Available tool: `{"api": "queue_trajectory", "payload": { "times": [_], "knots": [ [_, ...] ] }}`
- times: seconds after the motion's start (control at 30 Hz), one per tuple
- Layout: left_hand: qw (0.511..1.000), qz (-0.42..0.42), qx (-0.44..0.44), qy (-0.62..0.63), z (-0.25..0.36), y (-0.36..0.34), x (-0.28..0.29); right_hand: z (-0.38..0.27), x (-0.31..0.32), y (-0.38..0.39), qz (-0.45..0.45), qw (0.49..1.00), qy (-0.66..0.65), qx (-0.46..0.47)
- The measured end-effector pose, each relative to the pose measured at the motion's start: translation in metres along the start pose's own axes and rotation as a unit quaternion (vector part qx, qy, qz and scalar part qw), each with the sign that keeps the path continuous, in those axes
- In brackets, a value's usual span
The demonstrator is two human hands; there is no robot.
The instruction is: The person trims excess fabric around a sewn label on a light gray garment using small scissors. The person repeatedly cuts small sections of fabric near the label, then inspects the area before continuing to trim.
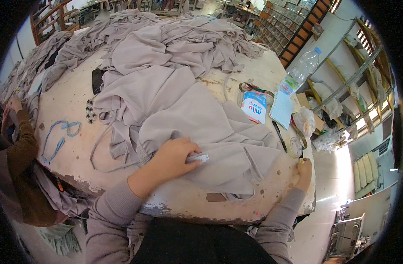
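My left hand [175, 157] presses down on a beige garment [188, 119] spread across a worn white worktable [69, 154], fingers curled together and pinching a small white label [198, 158] against the cloth. The label pokes out just past my fingertips, on their right, lying flat with its long axis running roughly left to right and its free end pointing toward my right hand. My right hand [304, 172] rests well apart at the table's right edge, fingers closed around something small and yellowish that I cannot make out. Behind the garment lie a wet-wipes pack [254, 107], a black pen [279, 136], a roll of clear tape [294, 147] and a plastic water bottle [301, 70].
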State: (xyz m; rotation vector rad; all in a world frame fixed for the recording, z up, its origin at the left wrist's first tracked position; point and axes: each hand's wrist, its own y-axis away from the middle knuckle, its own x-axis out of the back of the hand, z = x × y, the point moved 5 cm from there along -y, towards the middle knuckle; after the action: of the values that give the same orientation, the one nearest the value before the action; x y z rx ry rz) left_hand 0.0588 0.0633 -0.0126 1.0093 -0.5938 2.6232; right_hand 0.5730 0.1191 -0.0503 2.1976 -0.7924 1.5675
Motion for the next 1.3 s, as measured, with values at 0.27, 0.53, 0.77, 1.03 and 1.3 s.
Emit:
{"api": "queue_trajectory", "payload": {
  "times": [0.27, 0.53, 0.77, 1.03, 1.3],
  "knots": [
    [0.936, -0.082, 0.120, 0.321, -0.012, 0.006, -0.020, -0.060, 0.020, 0.040, -0.056, 0.863, -0.499, 0.062],
    [0.840, -0.071, 0.180, 0.507, 0.002, 0.008, -0.042, -0.212, -0.002, 0.216, -0.303, 0.804, -0.442, 0.258],
    [0.844, -0.044, 0.196, 0.497, 0.014, 0.013, -0.037, -0.217, 0.002, 0.216, -0.299, 0.812, -0.421, 0.272],
    [0.847, -0.032, 0.207, 0.490, 0.016, 0.013, -0.027, -0.222, 0.014, 0.273, -0.242, 0.808, -0.153, 0.514],
    [0.858, -0.025, 0.198, 0.473, 0.018, 0.013, -0.024, -0.226, 0.014, 0.271, -0.214, 0.808, -0.141, 0.530]
  ]
}}
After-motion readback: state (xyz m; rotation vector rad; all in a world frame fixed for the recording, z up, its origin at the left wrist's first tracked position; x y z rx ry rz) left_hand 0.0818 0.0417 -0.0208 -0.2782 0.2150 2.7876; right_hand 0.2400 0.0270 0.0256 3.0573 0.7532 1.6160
